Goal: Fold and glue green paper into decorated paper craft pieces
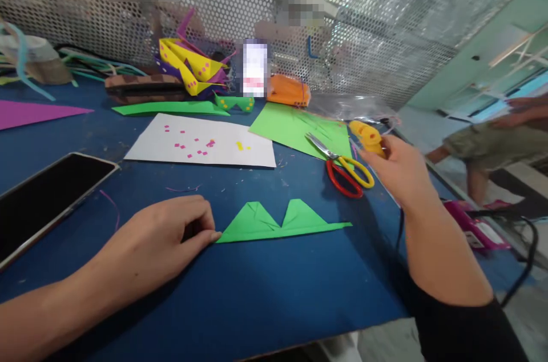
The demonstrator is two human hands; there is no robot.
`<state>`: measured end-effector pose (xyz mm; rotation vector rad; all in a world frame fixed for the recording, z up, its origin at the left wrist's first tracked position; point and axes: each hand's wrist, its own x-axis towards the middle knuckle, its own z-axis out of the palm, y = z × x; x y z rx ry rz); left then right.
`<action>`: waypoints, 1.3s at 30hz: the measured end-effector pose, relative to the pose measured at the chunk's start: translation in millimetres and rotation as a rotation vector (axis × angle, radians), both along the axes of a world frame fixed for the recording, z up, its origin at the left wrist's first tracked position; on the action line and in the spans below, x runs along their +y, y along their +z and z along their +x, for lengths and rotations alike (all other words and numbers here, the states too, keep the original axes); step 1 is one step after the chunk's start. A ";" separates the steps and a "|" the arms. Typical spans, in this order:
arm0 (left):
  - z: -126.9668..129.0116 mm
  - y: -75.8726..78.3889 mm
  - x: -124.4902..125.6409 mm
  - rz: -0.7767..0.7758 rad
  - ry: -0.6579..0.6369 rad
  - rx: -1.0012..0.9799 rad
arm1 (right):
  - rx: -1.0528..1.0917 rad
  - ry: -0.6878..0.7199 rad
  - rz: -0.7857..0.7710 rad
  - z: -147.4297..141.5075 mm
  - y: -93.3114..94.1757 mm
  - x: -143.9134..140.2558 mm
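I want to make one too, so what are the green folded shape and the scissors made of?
The green folded shape looks like thin matte paper, with crisp creases. The scissors have shiny, likely steel blades; their smooth red and yellow handles are probably plastic.

Craft workspace, folded green paper [257, 222], scissors [332, 155], perforated metal wall [240, 5]

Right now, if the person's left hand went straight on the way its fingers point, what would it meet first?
The left hand would meet the bright green folded paper with two peaks; the paper's left tip seems to touch it, though exact contact is unclear.
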<state>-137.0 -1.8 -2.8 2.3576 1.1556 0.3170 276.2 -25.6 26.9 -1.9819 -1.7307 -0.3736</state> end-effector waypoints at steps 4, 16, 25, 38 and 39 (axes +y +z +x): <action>-0.6 -0.2 2.0 -0.002 -0.001 0.032 | -0.131 -0.276 0.019 41.1 -5.2 4.5; 3.7 4.4 0.4 0.057 -0.011 -0.042 | -0.282 -0.546 -0.333 37.2 -15.1 14.2; 5.5 6.2 -1.1 0.032 0.009 -0.038 | -0.273 -0.439 -0.057 -4.8 22.5 1.2; 1.6 0.8 1.1 0.057 -0.011 0.028 | -0.127 0.361 -0.005 -126.1 -35.7 -129.3; 1.6 0.3 0.5 0.069 -0.005 0.035 | -0.121 0.354 -0.024 -130.6 -41.7 -131.7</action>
